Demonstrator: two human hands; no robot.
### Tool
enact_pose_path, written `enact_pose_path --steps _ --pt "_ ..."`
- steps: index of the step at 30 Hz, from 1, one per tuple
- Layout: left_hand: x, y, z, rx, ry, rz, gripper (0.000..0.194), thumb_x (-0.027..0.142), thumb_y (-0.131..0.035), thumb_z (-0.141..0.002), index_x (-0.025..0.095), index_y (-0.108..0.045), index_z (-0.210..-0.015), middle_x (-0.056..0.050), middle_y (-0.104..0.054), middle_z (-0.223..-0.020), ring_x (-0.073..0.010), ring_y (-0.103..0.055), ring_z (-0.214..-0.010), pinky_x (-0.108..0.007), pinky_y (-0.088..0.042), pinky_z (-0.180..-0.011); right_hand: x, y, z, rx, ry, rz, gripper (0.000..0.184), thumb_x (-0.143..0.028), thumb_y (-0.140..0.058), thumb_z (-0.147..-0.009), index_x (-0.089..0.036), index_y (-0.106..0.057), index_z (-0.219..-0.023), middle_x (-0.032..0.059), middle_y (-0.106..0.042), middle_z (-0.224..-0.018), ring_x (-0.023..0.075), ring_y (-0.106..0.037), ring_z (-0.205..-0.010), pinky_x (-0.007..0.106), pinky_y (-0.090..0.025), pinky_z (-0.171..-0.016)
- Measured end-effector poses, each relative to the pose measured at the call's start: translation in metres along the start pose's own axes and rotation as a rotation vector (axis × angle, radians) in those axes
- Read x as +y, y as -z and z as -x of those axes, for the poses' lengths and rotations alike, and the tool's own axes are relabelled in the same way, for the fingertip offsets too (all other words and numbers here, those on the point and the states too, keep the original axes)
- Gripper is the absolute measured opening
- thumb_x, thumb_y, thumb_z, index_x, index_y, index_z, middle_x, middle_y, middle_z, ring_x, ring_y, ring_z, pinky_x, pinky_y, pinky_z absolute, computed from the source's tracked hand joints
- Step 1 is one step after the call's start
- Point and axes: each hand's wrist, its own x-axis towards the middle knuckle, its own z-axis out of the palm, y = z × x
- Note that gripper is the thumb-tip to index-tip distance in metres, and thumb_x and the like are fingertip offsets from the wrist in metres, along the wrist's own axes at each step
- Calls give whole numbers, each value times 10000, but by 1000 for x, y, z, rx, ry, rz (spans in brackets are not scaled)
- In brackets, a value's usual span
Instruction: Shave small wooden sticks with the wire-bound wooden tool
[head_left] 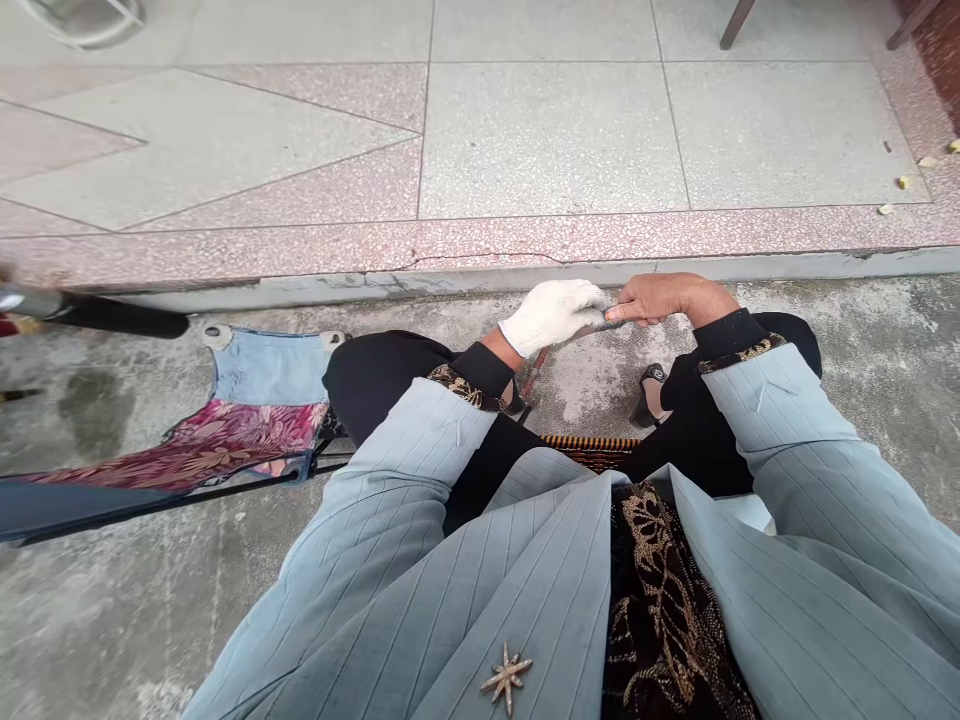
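My left hand (564,312), in a white knitted glove, is closed in front of my knees with its fingertips pointing right. My bare right hand (660,299) meets it there, its thumb and fingers pinched together at the glove's fingertips. Between and just under the two hands shows a thin dark grey piece (613,325). Most of it is covered by the fingers, and its kind cannot be made out.
A low folding chair (271,366) with a patterned fabric seat stands on my left. At the left edge a black handle (124,313) juts in. A raised tiled step (555,140) runs across the front. Furniture legs (737,22) stand at the back right.
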Motion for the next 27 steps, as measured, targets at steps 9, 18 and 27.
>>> enact_pose_path --steps 9,18,27 --pt "3 5 -2 -125 -31 244 204 250 -648 -892 187 -822 -978 -45 -811 -1027 -198 -737 -973 -297 -525 -877 8 -12 -10 -23 67 96 569 -696 -691 -937 -200 -606 -671 9 -590 -601 137 -472 -546 316 -340 -615" --pt "-13 6 -2 -152 117 897 211 331 -697 -865 133 -737 -926 -60 -747 -866 -127 -631 -725 -264 -513 -691 15 -3 12 -237 348 -343 640 -811 -792 -766 -192 -637 -718 -37 -546 -570 94 -444 -499 255 -384 -534" --pt "-1 0 0 -142 134 807 307 418 -507 -1049 168 -686 -1055 -3 -627 -727 -104 -531 -584 -232 -467 -604 12 5 -4 635 246 -740 719 -915 -526 -911 -207 -639 -966 22 -538 -617 142 -479 -515 272 -386 -469"
